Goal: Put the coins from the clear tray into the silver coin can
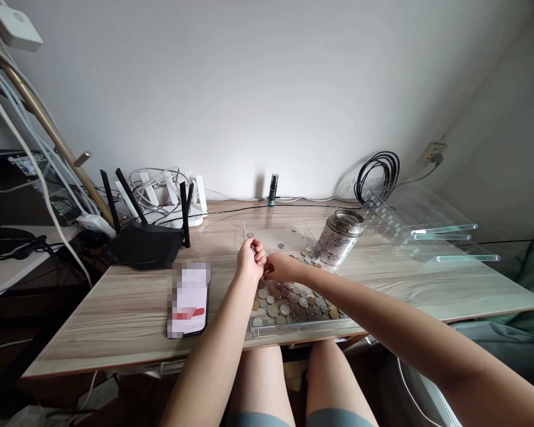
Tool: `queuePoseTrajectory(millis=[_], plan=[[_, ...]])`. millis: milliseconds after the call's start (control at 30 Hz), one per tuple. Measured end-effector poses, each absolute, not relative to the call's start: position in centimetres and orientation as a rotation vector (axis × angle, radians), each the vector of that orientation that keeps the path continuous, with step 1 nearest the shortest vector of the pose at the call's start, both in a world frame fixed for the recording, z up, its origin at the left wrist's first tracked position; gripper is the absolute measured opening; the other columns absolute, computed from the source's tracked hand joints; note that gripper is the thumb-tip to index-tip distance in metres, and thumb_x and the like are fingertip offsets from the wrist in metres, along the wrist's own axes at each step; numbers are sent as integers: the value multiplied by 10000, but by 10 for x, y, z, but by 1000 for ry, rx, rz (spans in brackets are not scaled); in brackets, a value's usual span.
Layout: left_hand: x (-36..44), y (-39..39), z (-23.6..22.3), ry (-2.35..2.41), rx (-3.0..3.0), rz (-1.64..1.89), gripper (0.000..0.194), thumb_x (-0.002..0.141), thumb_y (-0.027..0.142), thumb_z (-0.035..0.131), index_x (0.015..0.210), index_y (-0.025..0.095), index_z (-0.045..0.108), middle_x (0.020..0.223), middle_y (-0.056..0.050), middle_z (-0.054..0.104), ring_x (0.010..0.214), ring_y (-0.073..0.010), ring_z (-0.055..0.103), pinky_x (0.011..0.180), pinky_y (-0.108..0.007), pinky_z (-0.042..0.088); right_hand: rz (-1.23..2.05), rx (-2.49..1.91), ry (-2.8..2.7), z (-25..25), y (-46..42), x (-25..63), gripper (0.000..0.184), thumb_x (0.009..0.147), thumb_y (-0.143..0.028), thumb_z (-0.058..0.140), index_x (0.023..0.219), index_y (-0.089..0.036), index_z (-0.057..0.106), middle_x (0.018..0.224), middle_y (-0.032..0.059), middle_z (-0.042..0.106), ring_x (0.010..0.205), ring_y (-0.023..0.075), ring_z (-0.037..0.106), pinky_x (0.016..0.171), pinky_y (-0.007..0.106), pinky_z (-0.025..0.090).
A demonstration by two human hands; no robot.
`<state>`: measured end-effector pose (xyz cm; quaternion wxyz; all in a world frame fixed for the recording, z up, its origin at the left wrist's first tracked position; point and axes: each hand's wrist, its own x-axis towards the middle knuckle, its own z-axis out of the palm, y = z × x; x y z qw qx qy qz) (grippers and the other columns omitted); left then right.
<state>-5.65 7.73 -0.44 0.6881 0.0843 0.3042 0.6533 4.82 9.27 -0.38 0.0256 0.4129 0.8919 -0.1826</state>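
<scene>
Wood-grain tabletop (115,320) (pale, streaked) beneath phone (189,302), black router (145,244), clear tray (299,328).

I count one patterned cylindrical tin (340,238), one black-edged rectangular phone (189,296), one black router (143,246) with four black antennas (109,200), one small dark bottle (273,190), one black coiled cable (360,179), and one clear plastic tray (267,330) holding round metal coins (285,309): dozens, too overlapped to total.

Grey-blue shorts (340,417) are worn, with both forearms (220,347) bare
</scene>
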Motion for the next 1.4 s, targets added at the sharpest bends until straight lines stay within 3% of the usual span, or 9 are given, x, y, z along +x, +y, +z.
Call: queuePoseTrajectory(millis=[233, 467, 667, 867, 1000, 1200, 1400], plan=[[-58, 77, -3, 657, 193, 1520, 193, 771, 198, 405, 583, 170, 373, 442, 73, 313, 281, -15, 208, 291, -160, 114, -592, 1277, 2767, -10, 91, 40, 217, 639, -287, 579, 786, -128, 561, 697, 29, 577, 567, 92, 433, 485, 199, 296], [-59, 76, -1, 672, 189, 1551, 199, 774, 182, 377, 575, 169, 370, 425, 73, 297, 280, -19, 193, 291, -164, 111, -546, 1257, 2734, -7, 90, 32, 118, 645, -247, 568, 627, -135, 534, 640, 38, 562, 561, 106, 429, 487, 217, 286], [-60, 75, 1, 674, 199, 1550, 190, 766, 187, 394, 578, 170, 369, 434, 73, 303, 288, -18, 201, 296, -163, 114, -534, 1288, 2753, -2, 87, 44, 138, 673, -271, 563, 688, -134, 553, 688, 41, 574, 599, 111, 460, 503, 208, 300], [-60, 76, -1, 664, 213, 1556, 185, 750, 189, 413, 574, 171, 361, 444, 77, 296, 291, -15, 197, 301, -160, 111, -1019, 1056, 2800, -5, 74, 61, 260, 634, -219, 625, 877, -141, 578, 661, -18, 542, 560, 75, 457, 498, 174, 331], [-59, 76, -2, 677, 223, 1533, 177, 752, 178, 399, 578, 167, 369, 445, 76, 304, 291, -12, 197, 304, -159, 99, -957, 926, 2806, -6, 68, 60, 302, 617, -170, 626, 919, -157, 611, 651, -21, 545, 553, 73, 442, 514, 180, 335], [-58, 76, -3, 727, 251, 1482, 177, 757, 187, 398, 582, 162, 384, 443, 72, 320, 289, -11, 196, 302, -155, 101, -725, 873, 2839, 0, 66, 50, 182, 654, -177, 574, 821, -147, 641, 655, 10, 575, 575, 98, 452, 529, 201, 336], [-59, 77, -2, 749, 255, 1503, 159, 744, 170, 400, 586, 160, 390, 449, 70, 332, 286, -10, 196, 295, -152, 104, -736, 851, 2751, 1, 68, 47, 122, 624, -248, 616, 671, -136, 602, 548, -29, 493, 509, 76, 394, 470, 200, 289]])
